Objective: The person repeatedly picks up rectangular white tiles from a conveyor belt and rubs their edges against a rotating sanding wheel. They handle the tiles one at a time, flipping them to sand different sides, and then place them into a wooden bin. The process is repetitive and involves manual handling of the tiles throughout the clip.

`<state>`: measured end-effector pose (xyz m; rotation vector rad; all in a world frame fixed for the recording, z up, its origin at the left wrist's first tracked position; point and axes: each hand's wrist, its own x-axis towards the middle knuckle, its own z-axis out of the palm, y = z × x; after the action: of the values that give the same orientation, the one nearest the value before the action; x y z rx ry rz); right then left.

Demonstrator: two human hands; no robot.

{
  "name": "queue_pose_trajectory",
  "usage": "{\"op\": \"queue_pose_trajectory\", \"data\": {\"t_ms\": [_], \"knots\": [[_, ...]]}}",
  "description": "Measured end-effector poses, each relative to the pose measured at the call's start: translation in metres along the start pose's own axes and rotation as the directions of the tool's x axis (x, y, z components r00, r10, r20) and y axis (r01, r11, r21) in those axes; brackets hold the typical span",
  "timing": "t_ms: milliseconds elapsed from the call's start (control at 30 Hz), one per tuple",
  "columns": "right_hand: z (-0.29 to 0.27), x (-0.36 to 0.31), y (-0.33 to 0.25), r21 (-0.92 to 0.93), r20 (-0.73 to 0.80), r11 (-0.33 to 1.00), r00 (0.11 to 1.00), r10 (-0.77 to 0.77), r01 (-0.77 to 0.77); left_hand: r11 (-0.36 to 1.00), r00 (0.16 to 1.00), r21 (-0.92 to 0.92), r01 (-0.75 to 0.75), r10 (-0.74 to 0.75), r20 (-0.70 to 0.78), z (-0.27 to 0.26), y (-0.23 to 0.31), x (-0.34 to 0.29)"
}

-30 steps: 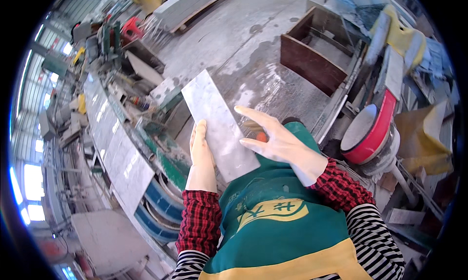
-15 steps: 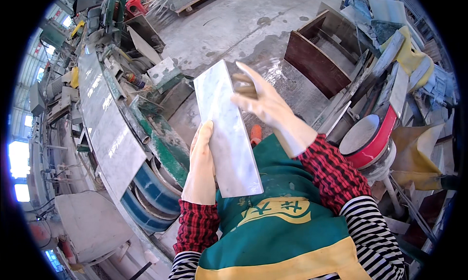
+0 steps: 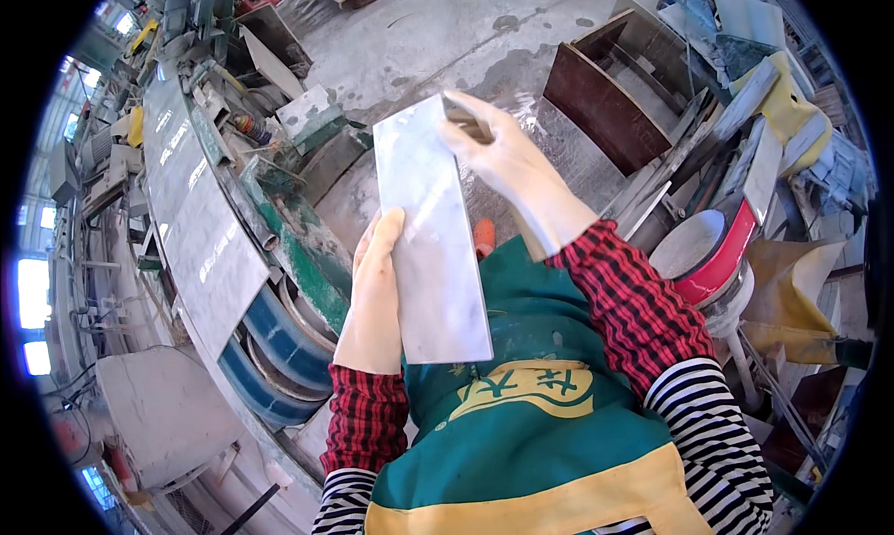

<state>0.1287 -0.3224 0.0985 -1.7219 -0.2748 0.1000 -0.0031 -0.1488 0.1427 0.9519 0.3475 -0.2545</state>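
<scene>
A narrow white stone slab [image 3: 430,246] with faint grey veining is held tilted in front of my apron. My left hand [image 3: 375,270], in a cream rubber glove, grips its left long edge, thumb on the face and the other fingers hidden behind. At the slab's upper right corner is my gloved right hand [image 3: 498,148]. Its fingers are curved with a gap between them, and the fingertips meet or nearly meet the slab's edge; they do not wrap round it.
On my left, a long bench carries a polished grey stone sheet [image 3: 200,228] above blue curved tubs [image 3: 284,349]. A dark red box [image 3: 601,107] stands on the wet floor ahead. To the right are a red-rimmed round basin [image 3: 717,265] and a yellow cloth [image 3: 792,116].
The slab and my left hand have shifted slightly up and left in view. My right hand's fingers have drawn up to the slab's top corner.
</scene>
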Motion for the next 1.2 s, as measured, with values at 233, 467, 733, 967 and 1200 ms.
{"op": "queue_pose_trajectory", "data": {"t_ms": [233, 467, 733, 967, 1200], "knots": [[0.017, -0.07, 0.003, 0.031, 0.145, 0.998, 0.988, -0.058, 0.054, 0.999, 0.983, -0.028, -0.024, 0.019, -0.181, -0.03, -0.012, 0.028], [0.006, -0.117, -0.009, -0.039, 0.273, 0.992, 0.957, -0.101, 0.116, 0.996, 0.965, -0.053, -0.069, 0.053, -0.255, -0.062, -0.018, 0.047], [-0.002, -0.121, -0.021, 0.438, 0.422, 0.765, 0.859, 0.288, -0.472, 0.981, 0.942, -0.094, -0.17, 0.134, -0.308, -0.082, -0.031, 0.061], [0.022, -0.104, -0.007, 0.559, 0.346, 0.755, 0.924, 0.163, -0.343, 0.945, 0.943, 0.065, -0.32, 0.311, 0.12, -0.05, -0.027, 0.039], [0.012, -0.117, -0.024, 0.596, 0.363, 0.707, 0.913, 0.186, -0.38, 0.867, 0.896, 0.228, -0.442, 0.419, 0.144, -0.054, 0.007, 0.071]]}}
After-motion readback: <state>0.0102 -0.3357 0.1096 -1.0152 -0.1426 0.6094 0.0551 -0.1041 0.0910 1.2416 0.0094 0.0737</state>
